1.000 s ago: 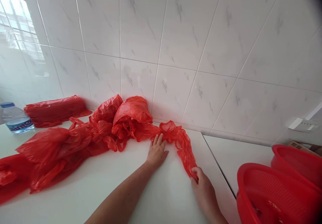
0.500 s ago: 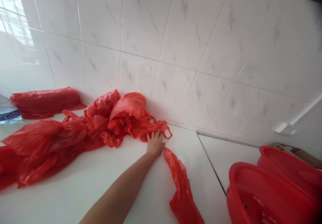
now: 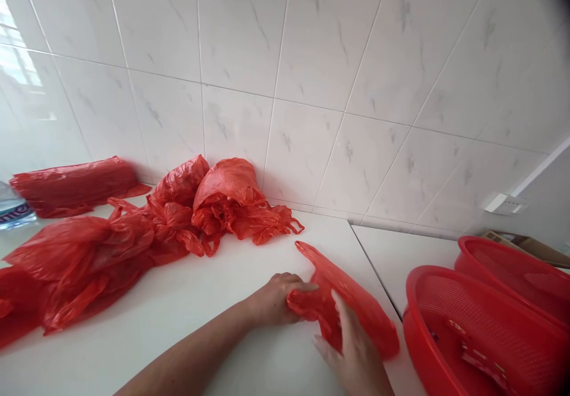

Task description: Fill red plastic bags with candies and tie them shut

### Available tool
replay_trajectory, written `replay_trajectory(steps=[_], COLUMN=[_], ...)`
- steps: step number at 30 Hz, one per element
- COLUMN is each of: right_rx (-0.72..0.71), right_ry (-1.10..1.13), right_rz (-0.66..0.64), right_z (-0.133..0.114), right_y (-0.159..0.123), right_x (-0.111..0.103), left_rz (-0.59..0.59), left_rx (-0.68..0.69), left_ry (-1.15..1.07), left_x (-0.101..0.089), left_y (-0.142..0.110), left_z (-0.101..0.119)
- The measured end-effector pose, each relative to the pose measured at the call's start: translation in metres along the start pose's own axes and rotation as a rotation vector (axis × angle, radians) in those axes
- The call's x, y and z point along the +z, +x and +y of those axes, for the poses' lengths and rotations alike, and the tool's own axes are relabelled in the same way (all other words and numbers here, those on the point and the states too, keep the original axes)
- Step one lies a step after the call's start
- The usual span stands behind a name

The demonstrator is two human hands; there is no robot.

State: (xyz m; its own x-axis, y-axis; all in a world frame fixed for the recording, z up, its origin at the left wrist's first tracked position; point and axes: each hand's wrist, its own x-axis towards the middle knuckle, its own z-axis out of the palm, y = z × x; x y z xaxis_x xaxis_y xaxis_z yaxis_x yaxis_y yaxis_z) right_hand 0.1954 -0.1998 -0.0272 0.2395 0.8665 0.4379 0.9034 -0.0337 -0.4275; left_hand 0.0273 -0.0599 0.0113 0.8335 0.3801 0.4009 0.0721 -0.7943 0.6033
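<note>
A thin red plastic bag [image 3: 356,292] lies on the white table in front of me, stretched toward the right. My left hand [image 3: 281,298] is closed on the crumpled near-left edge of this bag, thumb on top. At the bag's near side is my right hand [image 3: 354,351], its thumb and fingers spread apart, with loose red plastic between and behind them. The fingers touch or nearly touch the film; I cannot tell exactly. Beyond my left hand, a heap of crumpled red plastic bags [image 3: 231,191] rests against the tiled wall.
More red bags [image 3: 84,253] spread along the left, with a folded red stack [image 3: 75,185] behind. A water bottle [image 3: 13,209] stands at the left edge. Two red baskets, a near basket [image 3: 414,301] and a far basket [image 3: 472,253], are at the right. A table seam [image 3: 374,268] runs beside the bag.
My left hand has left the heap of bags, come nearer and taken hold of the single bag. My right hand has come into view, and the bag has shifted and widened.
</note>
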Motion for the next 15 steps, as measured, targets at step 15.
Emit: replay_trajectory(steps=[15], right_rx=[-0.059], right_ry=[0.478], right_rz=[-0.195], right_z=[0.012], right_y=[0.071], right_x=[0.019], left_rz=[0.044], left_rx=[-0.264], left_ry=[0.323], left_x=[-0.023], left_y=[-0.024], left_z=[-0.009])
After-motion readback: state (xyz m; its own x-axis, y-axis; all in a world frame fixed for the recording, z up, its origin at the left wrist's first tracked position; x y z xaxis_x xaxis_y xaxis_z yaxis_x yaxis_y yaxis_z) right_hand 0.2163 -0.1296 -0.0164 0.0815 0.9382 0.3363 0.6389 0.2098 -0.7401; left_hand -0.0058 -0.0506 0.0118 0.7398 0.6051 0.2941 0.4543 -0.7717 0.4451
